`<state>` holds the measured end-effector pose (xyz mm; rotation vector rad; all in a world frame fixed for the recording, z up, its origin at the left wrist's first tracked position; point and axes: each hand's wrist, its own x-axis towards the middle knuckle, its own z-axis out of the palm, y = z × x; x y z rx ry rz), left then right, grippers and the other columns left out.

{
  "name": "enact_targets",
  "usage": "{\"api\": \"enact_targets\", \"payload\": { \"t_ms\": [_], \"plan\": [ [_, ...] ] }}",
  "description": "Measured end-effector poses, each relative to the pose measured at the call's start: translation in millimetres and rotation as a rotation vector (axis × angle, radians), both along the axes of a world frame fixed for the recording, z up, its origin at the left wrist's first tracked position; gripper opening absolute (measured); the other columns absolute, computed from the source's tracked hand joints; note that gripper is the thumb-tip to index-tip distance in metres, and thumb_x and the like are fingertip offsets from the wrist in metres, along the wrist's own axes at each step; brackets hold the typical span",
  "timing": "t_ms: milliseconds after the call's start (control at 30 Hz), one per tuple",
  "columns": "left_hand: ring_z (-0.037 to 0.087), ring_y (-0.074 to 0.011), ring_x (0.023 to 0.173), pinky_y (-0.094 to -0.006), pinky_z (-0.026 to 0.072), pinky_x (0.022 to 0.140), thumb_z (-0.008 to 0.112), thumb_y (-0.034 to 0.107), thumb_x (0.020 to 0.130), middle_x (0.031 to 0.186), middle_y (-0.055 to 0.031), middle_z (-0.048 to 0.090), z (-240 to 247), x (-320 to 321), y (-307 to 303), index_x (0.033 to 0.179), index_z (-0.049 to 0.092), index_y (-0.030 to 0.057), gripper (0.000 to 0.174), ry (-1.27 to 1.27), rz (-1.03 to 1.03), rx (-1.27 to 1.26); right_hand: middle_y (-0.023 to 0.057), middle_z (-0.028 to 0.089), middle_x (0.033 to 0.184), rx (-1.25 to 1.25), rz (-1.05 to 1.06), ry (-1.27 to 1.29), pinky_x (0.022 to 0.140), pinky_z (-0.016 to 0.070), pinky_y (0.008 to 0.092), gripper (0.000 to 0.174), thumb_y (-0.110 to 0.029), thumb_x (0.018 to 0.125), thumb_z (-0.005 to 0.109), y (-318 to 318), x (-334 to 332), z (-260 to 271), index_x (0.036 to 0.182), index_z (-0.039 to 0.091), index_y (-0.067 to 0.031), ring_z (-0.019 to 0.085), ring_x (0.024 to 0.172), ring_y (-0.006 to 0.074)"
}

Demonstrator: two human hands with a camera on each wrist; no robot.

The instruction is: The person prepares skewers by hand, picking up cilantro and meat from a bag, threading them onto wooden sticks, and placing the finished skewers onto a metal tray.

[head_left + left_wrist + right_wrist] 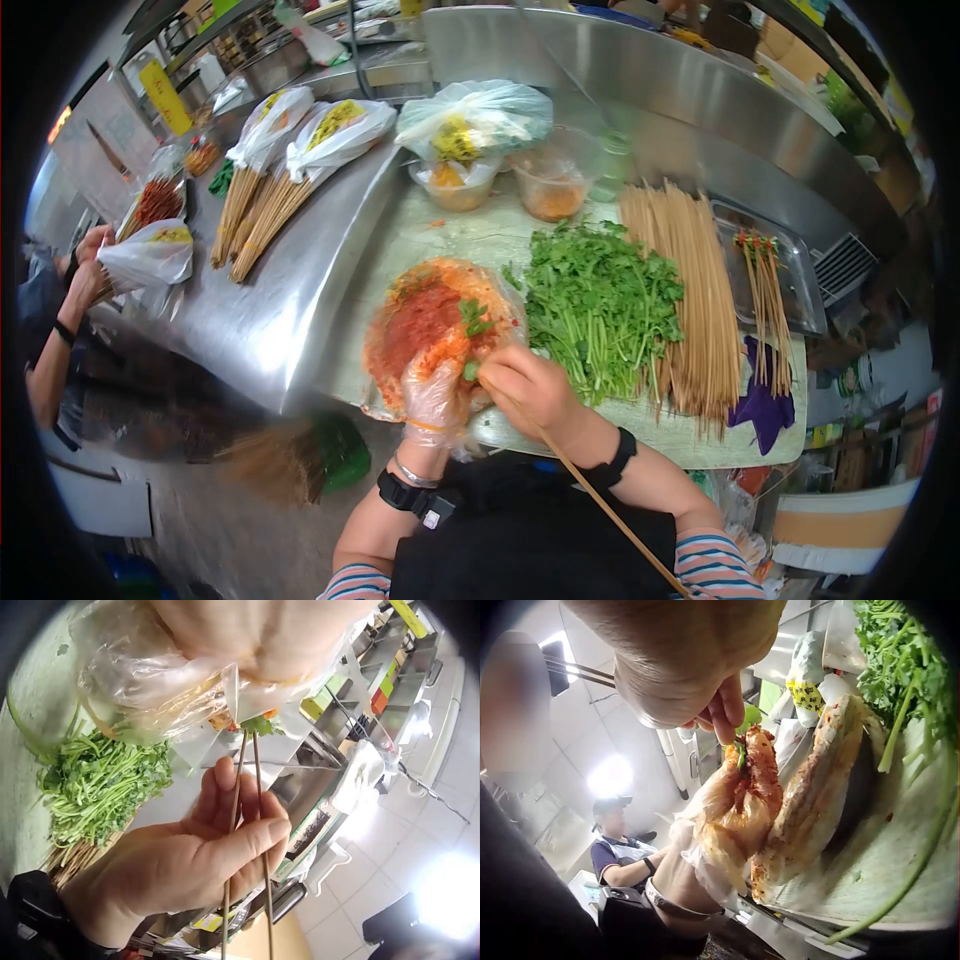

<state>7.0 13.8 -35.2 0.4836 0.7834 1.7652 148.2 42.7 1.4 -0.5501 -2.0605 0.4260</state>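
Observation:
Over a bowl of red chili mixture (415, 315), my left hand (435, 395) wears a clear plastic glove smeared with red sauce. Its fingertips pinch a green cilantro sprig (742, 754) with sauce on it. My bare right hand (202, 859) grips two thin bamboo skewers (234, 802) between thumb and fingers. Their upper ends reach the sprig at the gloved fingers, and their long shafts run back toward my body. A pile of cilantro (600, 300) lies right of the bowl.
Loose bamboo skewers (685, 300) lie beside the cilantro, then a metal tray (815, 285) and filled skewers on a purple cloth (765, 405). Plastic tubs (550, 170) stand behind. Bagged skewer bundles (270, 220) lie on the steel counter. Another person's hands (90, 265) work at left.

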Motion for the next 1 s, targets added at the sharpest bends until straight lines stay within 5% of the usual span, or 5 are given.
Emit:
{"api": "enact_targets", "payload": {
  "t_ms": [267,333,767,900,1000],
  "plan": [
    [0.054,-0.0217,0.113,-0.0375,0.0492,0.089,0.054,0.024,0.093,0.125,-0.0094,0.055,1,-37,23,0.126,0.052,0.0076,0.037,0.248,0.149,-0.074,0.0081,0.064,0.092,-0.994,0.188,0.518,0.067,0.0526,0.0266,0.014,-0.01,0.091,0.057,-19,89,30,0.102,0.063,-0.0036,0.063,0.079,0.0143],
    [0.052,-0.0255,0.116,-0.0382,0.0469,0.09,0.053,0.026,0.094,0.131,-0.0119,0.051,-14,-46,26,0.134,0.043,0.0075,0.046,0.563,0.125,0.036,0.0088,0.065,0.096,-0.953,0.013,0.654,0.069,0.0528,0.0269,0.016,-0.011,0.093,0.054,-21,125,33,0.103,0.063,-0.0031,0.063,0.08,0.0142],
    [0.06,-0.0201,0.097,-0.0324,0.0521,0.081,0.052,0.006,0.091,0.123,-0.015,0.056,-53,-68,23,0.132,0.043,0.0023,0.041,0.132,0.041,0.153,0.0145,0.055,0.123,-0.67,-0.741,1.53,0.091,0.0478,0.0349,0.038,-0.022,0.095,0.052,114,369,-33,0.127,0.046,-0.0018,0.055,0.114,0.0245],
    [0.061,-0.0199,0.094,-0.0335,0.0528,0.081,0.052,0.006,0.092,0.119,-0.014,0.058,-34,-47,16,0.13,0.044,0.0017,0.039,0.323,0.11,0.128,0.0149,0.062,0.109,-0.87,-0.596,1.617,0.076,0.0505,0.0294,0.035,-0.024,0.092,0.057,103,350,-24,0.119,0.05,-0.0023,0.062,0.089,0.0199],
    [0.061,-0.0194,0.091,-0.0328,0.0534,0.077,0.051,0.006,0.092,0.111,-0.012,0.061,-33,-44,14,0.126,0.046,0.0009,0.035,0.656,0.237,0.133,0.0088,0.066,0.093,-0.991,-0.387,1.166,0.06,0.0472,0.0213,0.021,-0.02,0.09,0.061,85,307,-11,0.104,0.06,-0.0051,0.057,0.067,0.0083]
  ]
}}
